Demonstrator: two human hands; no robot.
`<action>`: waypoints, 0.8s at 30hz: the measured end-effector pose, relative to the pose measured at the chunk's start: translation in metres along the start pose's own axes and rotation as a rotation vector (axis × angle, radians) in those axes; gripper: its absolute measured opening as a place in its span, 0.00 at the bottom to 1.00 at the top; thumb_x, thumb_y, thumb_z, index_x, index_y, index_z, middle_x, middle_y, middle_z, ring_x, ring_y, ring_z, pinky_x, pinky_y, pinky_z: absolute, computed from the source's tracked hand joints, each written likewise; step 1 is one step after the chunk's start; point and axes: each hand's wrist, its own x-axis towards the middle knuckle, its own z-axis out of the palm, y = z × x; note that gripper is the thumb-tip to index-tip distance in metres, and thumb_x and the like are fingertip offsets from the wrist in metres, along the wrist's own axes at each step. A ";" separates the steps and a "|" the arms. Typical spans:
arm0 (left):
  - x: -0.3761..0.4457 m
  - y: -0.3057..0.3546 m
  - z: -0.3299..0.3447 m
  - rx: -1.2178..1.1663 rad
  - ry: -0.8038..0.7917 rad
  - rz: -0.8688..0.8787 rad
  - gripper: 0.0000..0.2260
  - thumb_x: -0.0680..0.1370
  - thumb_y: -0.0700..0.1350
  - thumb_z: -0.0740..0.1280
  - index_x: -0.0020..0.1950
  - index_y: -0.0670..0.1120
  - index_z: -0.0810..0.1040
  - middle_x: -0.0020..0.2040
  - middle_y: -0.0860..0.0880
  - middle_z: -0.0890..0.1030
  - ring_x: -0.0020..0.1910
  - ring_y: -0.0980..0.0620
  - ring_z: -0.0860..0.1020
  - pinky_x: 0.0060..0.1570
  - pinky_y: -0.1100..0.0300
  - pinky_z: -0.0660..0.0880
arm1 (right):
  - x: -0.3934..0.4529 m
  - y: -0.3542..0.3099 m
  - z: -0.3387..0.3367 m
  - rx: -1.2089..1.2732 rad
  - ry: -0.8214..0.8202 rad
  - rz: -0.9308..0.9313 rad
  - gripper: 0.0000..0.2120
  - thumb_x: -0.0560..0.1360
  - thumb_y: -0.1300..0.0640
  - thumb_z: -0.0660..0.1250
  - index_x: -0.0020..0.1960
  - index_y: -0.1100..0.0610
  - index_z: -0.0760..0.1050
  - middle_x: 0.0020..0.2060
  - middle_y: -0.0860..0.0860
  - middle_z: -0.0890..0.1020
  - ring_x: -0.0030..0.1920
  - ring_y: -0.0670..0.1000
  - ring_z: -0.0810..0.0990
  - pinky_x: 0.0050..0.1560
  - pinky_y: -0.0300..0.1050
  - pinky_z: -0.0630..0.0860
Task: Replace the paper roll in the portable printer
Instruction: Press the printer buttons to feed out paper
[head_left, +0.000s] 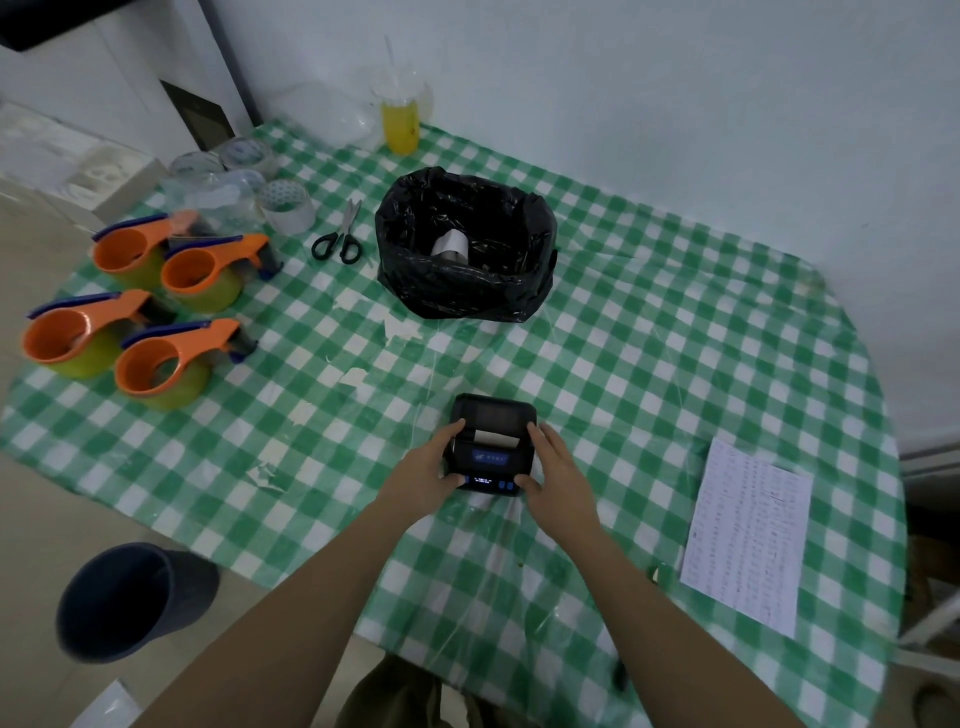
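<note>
Both forearms are extended over the green-checked tablecloth (649, 322), which is taken as landmark. Near its front centre the portable printer (491, 447) is gripped at its sides: left hand (428, 467) pressed on the left edge, right hand (558, 467) on the right, fingers curled around the casing. White paper (496, 438) is seen at the slot. Toward the cloth's far centre a black bag (467, 244) is set, a paper roll (451, 244) inside. Four orange tape dispensers (140, 317) are grouped at its left; a printed sheet (748, 535) lies at its right; scissors (340, 234) left of the bag.
</note>
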 end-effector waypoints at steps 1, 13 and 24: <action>0.000 0.001 0.000 -0.035 -0.006 -0.005 0.33 0.75 0.40 0.68 0.75 0.52 0.56 0.69 0.43 0.72 0.67 0.43 0.71 0.62 0.51 0.71 | -0.003 0.000 0.003 0.066 0.033 0.030 0.30 0.76 0.59 0.64 0.74 0.52 0.54 0.75 0.51 0.59 0.72 0.52 0.64 0.67 0.49 0.70; 0.003 0.004 0.002 -0.153 0.076 -0.028 0.28 0.75 0.37 0.67 0.72 0.47 0.61 0.67 0.45 0.74 0.64 0.43 0.74 0.64 0.44 0.73 | -0.007 -0.002 0.017 0.377 0.129 0.206 0.24 0.71 0.65 0.69 0.65 0.56 0.69 0.62 0.56 0.77 0.60 0.53 0.76 0.61 0.51 0.76; 0.004 0.002 0.003 -0.205 0.081 -0.050 0.25 0.74 0.37 0.67 0.70 0.45 0.65 0.67 0.42 0.74 0.65 0.42 0.73 0.65 0.42 0.72 | -0.007 -0.007 0.013 0.157 0.078 0.170 0.25 0.74 0.61 0.68 0.68 0.58 0.66 0.63 0.58 0.75 0.60 0.55 0.76 0.61 0.52 0.75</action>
